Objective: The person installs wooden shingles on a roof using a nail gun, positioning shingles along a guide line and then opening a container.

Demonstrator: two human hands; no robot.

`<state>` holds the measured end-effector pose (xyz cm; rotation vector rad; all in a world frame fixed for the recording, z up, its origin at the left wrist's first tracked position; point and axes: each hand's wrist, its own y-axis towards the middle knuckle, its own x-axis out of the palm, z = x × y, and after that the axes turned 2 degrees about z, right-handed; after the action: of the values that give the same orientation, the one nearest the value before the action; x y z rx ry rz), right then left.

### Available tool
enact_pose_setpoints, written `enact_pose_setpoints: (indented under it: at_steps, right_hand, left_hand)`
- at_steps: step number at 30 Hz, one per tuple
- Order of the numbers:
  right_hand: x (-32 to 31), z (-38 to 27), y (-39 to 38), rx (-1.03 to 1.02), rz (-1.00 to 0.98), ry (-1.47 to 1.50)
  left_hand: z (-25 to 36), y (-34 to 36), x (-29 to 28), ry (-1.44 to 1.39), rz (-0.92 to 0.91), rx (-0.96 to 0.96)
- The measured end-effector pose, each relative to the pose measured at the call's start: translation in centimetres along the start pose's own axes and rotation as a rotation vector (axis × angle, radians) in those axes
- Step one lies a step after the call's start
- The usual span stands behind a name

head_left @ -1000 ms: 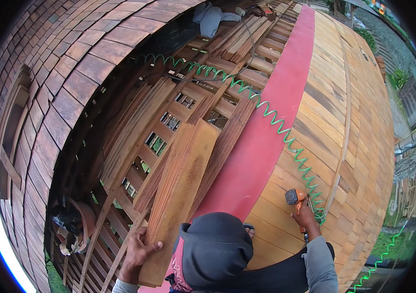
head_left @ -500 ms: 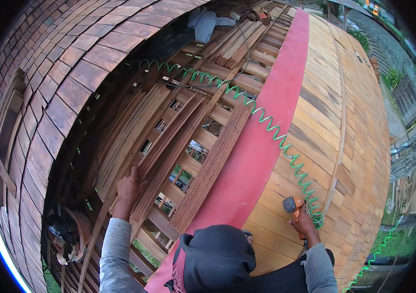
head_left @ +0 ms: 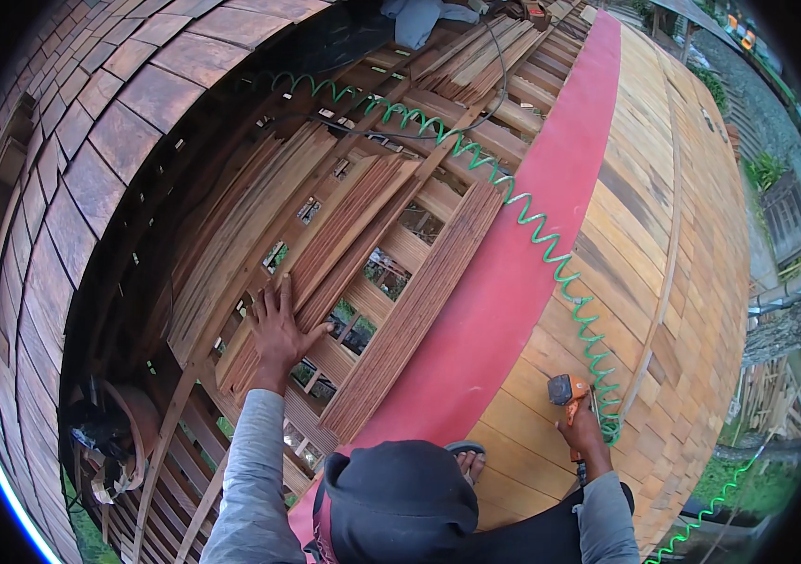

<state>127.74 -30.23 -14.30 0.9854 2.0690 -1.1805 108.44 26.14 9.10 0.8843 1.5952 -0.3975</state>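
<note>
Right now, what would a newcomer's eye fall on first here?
A red underlay strip runs diagonally across the roof, crossed by a green coiled hose. Right of it, the right hand grips what seems an orange nail gun; left of it, the left hand spreads over stacked wooden boards.

Left hand [head_left: 278, 333] spread over boards [head_left: 355, 226], right hand [head_left: 587, 438] gripping nailer [head_left: 567, 388]
</note>
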Motion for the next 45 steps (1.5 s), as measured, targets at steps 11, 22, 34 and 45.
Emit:
enact_pose_setpoints:
  at_steps: [11,22,34,45]
  right_hand:
    - [-1.1,0.3,-0.4,0.007,-0.002,0.080]
    - [-0.9,1.7,-0.5,-0.072,0.028,0.052]
    - [-2.0,1.7,-1.7,-0.122,-0.020,0.185]
    - [-3.1,2.2,-3.1,-0.234,0.014,0.267]
  left_hand:
    - [-3.5,5.2,-1.9,-0.526,-0.311,-0.063]
    - [0.4,2.5,-2.2,-0.107,-0.223,-0.026]
    - [1.6,0.7,0.0,0.067,-0.025,-0.031]
    - [2.7,0.7,0.3,0.118,0.065,-0.023]
